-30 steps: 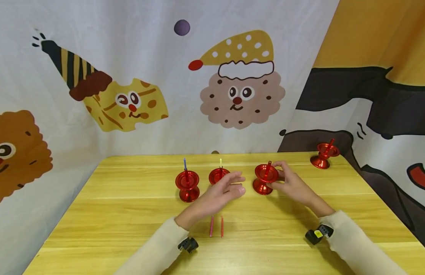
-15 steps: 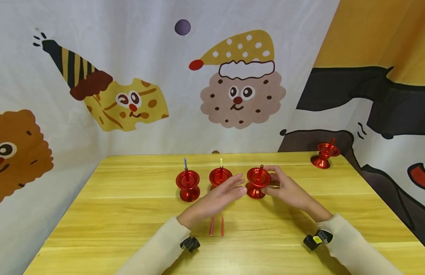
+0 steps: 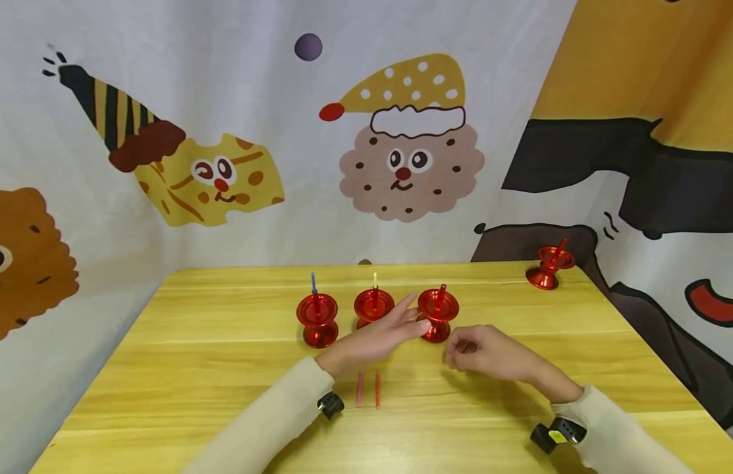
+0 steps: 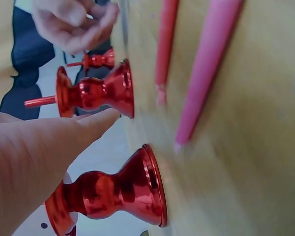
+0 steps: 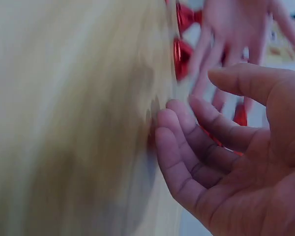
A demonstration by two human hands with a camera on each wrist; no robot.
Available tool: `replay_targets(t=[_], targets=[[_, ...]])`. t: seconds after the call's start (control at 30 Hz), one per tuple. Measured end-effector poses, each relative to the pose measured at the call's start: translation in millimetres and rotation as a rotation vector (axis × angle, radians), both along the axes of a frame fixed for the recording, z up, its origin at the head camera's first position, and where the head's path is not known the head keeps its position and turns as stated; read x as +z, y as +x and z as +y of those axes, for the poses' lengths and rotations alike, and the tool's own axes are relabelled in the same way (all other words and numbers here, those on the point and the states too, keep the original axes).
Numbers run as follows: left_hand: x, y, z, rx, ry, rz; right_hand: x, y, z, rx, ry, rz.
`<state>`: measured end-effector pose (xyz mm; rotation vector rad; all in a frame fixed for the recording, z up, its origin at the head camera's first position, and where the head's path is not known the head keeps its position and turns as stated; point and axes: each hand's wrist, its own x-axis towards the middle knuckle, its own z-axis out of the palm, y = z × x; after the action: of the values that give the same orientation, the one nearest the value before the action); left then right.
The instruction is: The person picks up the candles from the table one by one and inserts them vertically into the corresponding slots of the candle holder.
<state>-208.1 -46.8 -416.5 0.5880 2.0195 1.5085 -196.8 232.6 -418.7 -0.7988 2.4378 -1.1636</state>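
Three shiny red candle holders stand in a row in the head view. The left candle holder (image 3: pixel 320 334) carries a blue candle (image 3: pixel 313 282), the middle candle holder (image 3: pixel 366 308) a pale yellow candle (image 3: pixel 375 279). On the right candle holder (image 3: pixel 448 309) a bare red tube rises from the dish. My left hand (image 3: pixel 379 339) reaches across in front of the middle one with straight fingers, fingertips right at the right holder's side. My right hand (image 3: pixel 490 354), loosely curled with nothing in it, hovers just right of and nearer than that holder.
A pink candle (image 3: pixel 359 388) and a red candle (image 3: pixel 377 390) lie side by side on the wooden table (image 3: pixel 224 395). Another red candle holder (image 3: pixel 542 277) stands at the back right corner. Behind the table hangs a printed cloth (image 3: pixel 247 79).
The right hand slid the right candle holder leftward toward the other two, then let go and drew back toward the front. The left hand stayed nearly in place, beside it.
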Motion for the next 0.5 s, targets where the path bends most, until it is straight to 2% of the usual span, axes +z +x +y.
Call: replay_targets(t=[0.13, 0.23, 0.5], targets=[[-1.7, -5.5, 2.8, -0.006, -0.009, -0.007, -1.7, 14.1, -29, 0.107, 0.014, 0.032], [-6.3, -8.9, 5.9, -0.026, -0.006, 0.006, -5.6, 22.4, -53, 0.138, 0.027, 0.07], [-11.7, -10.8, 11.6, -0.033, -0.033, 0.025, -15.0, 35.2, -102, 0.081, 0.142, 0.28]])
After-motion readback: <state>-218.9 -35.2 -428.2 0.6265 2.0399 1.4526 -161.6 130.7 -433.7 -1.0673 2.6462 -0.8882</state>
